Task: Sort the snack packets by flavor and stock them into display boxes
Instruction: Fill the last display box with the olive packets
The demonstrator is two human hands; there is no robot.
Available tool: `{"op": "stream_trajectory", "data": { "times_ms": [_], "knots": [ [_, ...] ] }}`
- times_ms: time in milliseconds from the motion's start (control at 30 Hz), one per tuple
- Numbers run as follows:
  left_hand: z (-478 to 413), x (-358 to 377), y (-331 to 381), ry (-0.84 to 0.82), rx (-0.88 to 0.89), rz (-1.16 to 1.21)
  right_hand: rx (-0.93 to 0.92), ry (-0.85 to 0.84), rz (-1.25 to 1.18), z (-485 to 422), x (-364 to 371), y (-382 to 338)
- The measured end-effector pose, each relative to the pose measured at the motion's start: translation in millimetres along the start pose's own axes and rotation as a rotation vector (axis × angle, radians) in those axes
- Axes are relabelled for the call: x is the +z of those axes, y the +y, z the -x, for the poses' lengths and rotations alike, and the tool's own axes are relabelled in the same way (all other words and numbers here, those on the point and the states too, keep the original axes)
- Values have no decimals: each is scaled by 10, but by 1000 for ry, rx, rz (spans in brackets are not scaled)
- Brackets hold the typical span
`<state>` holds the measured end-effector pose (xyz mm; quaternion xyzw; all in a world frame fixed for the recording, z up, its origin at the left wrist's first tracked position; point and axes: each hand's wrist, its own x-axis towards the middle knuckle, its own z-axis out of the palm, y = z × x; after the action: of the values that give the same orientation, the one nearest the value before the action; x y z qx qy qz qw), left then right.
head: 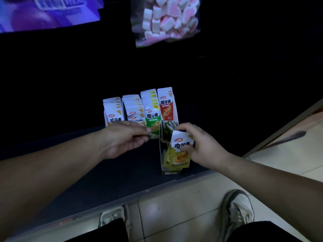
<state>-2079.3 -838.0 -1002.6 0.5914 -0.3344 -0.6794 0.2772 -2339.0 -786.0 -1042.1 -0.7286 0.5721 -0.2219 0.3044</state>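
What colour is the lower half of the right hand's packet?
Olive green: the packet shows best in the head view.

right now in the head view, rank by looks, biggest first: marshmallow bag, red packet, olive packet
1. marshmallow bag
2. olive packet, nearer the camera
3. red packet, perhaps the same real size, just farther back

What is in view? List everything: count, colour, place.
shelf: one, dark, centre
packet rows: four, white tops, mixed fronts, standing on shelf
display box: one, dark green, shelf front
olive packets: a few, olive-green, held over display box
green flap: one, beside display box
marshmallow bag: one, pink-white, hanging top centre
purple package: one, top left
shoes: two, grey-white, on tiled floor
left hand: pinches green flap
right hand: grips olive packets
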Motion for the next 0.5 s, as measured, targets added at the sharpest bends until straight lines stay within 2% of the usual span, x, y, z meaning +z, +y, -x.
{"op": "stream_trajectory", "data": {
  "times_ms": [233, 433, 500],
  "knots": [
    [206, -508, -137, -172, -142, -94, 15, 32, -139, -87, 40, -17],
    [215, -554, -303, -241, -60, -166, -36, -11, 63, -137, 290, -59],
    [183, -476, -393, -204, -1, -243, -24, -9, 86, -166, 316, -27]
  ]
}}
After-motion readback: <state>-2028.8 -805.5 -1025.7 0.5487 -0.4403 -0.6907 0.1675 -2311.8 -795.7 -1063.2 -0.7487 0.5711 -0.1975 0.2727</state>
